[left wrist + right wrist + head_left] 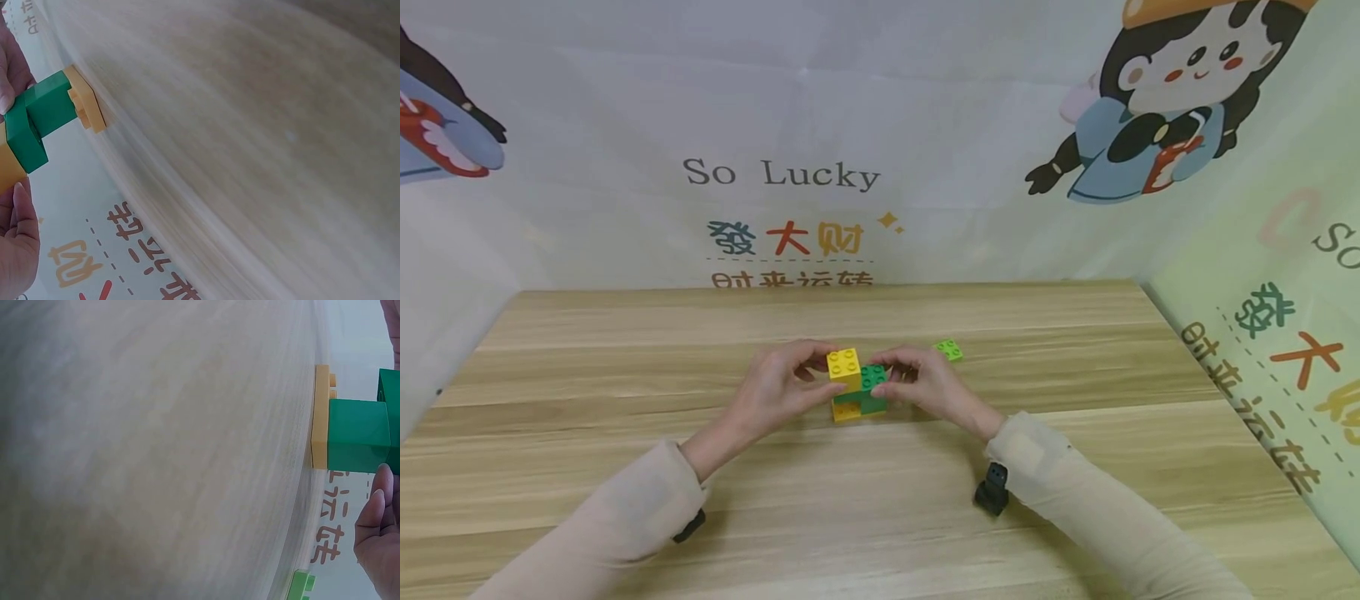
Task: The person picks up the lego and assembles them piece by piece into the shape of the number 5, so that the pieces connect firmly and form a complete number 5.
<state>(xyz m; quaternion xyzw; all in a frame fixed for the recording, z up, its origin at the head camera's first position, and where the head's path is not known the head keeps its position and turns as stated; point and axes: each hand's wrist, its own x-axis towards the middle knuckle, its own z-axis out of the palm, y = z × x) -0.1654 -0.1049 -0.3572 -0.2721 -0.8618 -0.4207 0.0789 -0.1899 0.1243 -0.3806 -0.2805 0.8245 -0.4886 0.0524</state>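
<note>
A small stack of toy building bricks stands on the table between my two hands. Its base is a flat yellow plate [320, 425]. One green brick [357, 434] sits on the plate's right part. A second green brick [873, 375] lies across it and juts out to the left. On that overhang rests a yellow brick [843, 367] with studs on top. My left hand [777, 385] pinches this yellow brick between thumb and fingers. From the other side, my right hand [931, 385] pinches the upper green brick, thumb in front and fingers behind.
A light green brick [949, 350] lies on the wooden table [775, 517] just beyond my right hand. Printed cloth [805, 108] hangs behind the table's back edge, with more along the right side.
</note>
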